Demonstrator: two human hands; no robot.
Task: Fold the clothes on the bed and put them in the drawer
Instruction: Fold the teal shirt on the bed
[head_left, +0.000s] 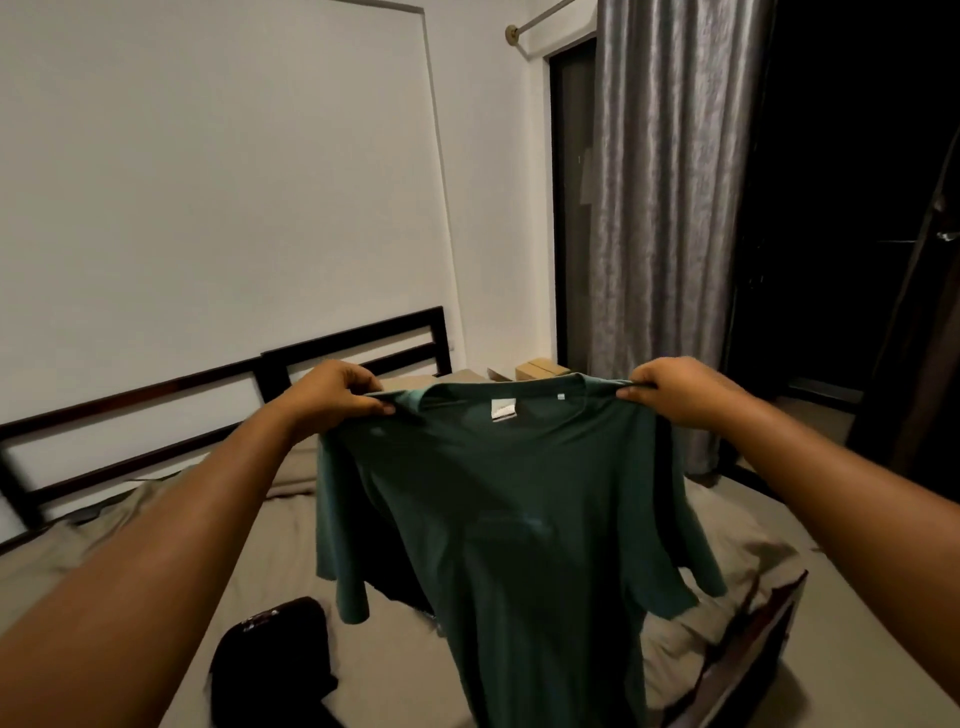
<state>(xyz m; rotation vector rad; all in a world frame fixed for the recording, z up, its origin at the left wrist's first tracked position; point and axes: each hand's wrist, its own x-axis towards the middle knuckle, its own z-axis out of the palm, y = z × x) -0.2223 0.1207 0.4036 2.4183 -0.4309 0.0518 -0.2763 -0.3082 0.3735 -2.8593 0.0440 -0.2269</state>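
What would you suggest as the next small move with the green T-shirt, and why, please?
Probably lower the green T-shirt flat onto the bed sheet. The left hand and right hand pinch its shoulders, and it hangs open in the air, unfolded, so it likely needs a surface before any fold.

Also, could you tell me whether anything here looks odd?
Nothing plainly wrong. The left hand and right hand hold the green shirt by its shoulders; a label shows at the collar, so it may be inside out, I cannot tell. A black garment lies crumpled on the bed.
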